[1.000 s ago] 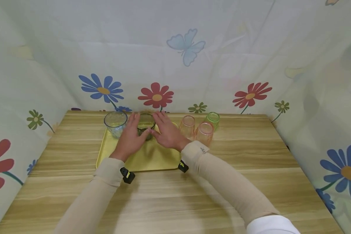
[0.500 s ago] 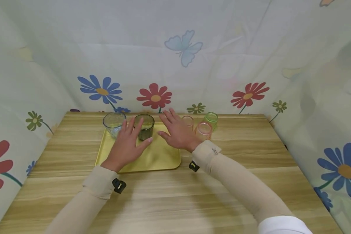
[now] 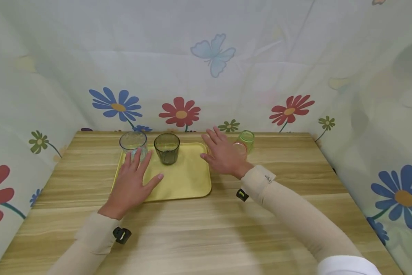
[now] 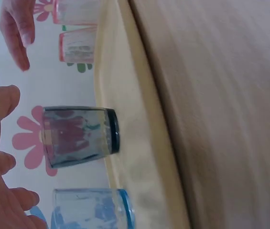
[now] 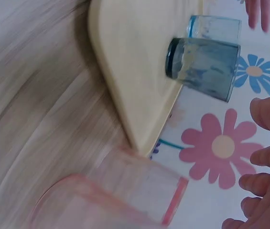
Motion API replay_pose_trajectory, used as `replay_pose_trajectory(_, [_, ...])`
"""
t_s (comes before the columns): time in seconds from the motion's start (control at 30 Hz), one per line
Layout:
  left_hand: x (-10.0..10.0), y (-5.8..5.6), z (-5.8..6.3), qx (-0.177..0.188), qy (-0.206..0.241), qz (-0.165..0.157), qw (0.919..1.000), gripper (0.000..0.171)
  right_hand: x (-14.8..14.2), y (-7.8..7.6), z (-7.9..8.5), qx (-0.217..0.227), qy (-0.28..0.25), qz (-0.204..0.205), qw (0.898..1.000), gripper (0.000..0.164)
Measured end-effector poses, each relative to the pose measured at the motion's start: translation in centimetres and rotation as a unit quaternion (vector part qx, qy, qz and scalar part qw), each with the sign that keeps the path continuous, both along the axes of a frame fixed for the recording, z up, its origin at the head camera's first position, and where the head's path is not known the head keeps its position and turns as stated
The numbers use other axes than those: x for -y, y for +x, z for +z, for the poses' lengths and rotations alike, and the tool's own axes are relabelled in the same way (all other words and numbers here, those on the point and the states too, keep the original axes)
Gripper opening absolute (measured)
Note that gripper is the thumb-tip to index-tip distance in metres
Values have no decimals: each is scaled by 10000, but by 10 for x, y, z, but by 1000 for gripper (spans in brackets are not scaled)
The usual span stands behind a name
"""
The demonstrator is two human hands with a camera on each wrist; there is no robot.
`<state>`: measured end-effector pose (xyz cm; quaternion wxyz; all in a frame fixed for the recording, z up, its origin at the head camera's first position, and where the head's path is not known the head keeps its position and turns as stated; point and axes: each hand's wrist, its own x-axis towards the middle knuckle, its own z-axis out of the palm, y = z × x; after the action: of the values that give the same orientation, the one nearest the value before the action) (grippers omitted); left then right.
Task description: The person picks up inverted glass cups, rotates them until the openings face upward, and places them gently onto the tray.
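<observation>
A dark smoky glass [image 3: 167, 151] stands upright on the yellow tray [image 3: 188, 179], apart from both hands. Left of it, also on the tray, is a clear bluish glass [image 3: 133, 141], partly overlapped by the fingertips of my left hand [image 3: 130, 187]. That hand holds nothing; its fingers are spread above the tray's left side. My right hand [image 3: 223, 152], fingers also extended and holding nothing, hovers past the tray's right edge. It covers part of the pink glasses in the head view; the right wrist view shows one pink glass [image 5: 149, 186] below the fingers.
A green glass [image 3: 246, 139] stands at the back right, behind the pink ones. The wooden table [image 3: 199, 236] extends in front of the tray. A flower-printed cloth [image 3: 151, 68] hangs behind the table and along both sides.
Both hands have come away from around the smoky glass and parted, the left moving left and nearer, the right moving right. The smoky glass stays on the tray.
</observation>
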<state>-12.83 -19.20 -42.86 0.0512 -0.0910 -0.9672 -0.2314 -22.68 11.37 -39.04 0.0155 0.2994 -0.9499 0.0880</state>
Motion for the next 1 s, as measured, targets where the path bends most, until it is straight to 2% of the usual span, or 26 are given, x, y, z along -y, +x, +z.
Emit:
replay_pose_trajectory(0.2, [19,9,-9,93,-10,91,9999,88,-20,0,-1,-131,168,-230,9995,69])
replay_pose_trajectory(0.37, [34,12,-17,207,83,158,9996,90,-35,0,-3,-160,43,-272,9995,68])
replay_pose_trajectory(0.57, [47,13,-27,782,356,277,9959,97,-56,0,-6,-142,-124,-374,9991,68])
replay_pose_trajectory(0.73, [52,14,-33,1135,378,439,9919,103,-74,0,-10,-199,55,-380,9991,68])
replay_pose_trajectory(1.0, [62,16,-38,1137,214,560,9917,101,-88,1,-14,-170,92,-291,9994,60])
